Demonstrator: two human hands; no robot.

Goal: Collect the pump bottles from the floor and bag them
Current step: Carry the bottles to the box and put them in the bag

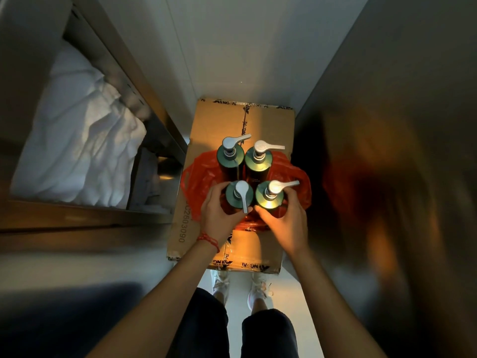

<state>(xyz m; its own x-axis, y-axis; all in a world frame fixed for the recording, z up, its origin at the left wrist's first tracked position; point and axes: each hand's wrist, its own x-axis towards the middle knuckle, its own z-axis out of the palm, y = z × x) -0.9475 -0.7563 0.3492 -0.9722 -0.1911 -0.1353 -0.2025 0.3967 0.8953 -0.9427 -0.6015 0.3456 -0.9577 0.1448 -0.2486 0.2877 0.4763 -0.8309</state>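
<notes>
While four green pump bottles stand upright in a tight two-by-two cluster on a red plastic bag (204, 174), each hand wraps one of the near pair. Left hand (219, 215) curls its fingers around the near-left bottle (238, 196), whose silver pump spout points toward the person. Right hand (284, 220) grips the near-right bottle (269, 198), thumb on its near side, fingers round the far side, spout pointing right. Far-left bottle (231, 157) and far-right bottle (259, 161) stand just behind, touching or nearly touching the near pair, spouts aimed right. Bag lies crumpled and spread flat under the bottles, on top of a taped cardboard box (268, 125). Red string bracelet (207, 240) on the left wrist. Person's white shoes (220, 282) show below the box's near edge, on a pale floor. Metal shelf (144, 104) to the left holds bunched white cloth (85, 140). Dark blurred wall to the right.
</notes>
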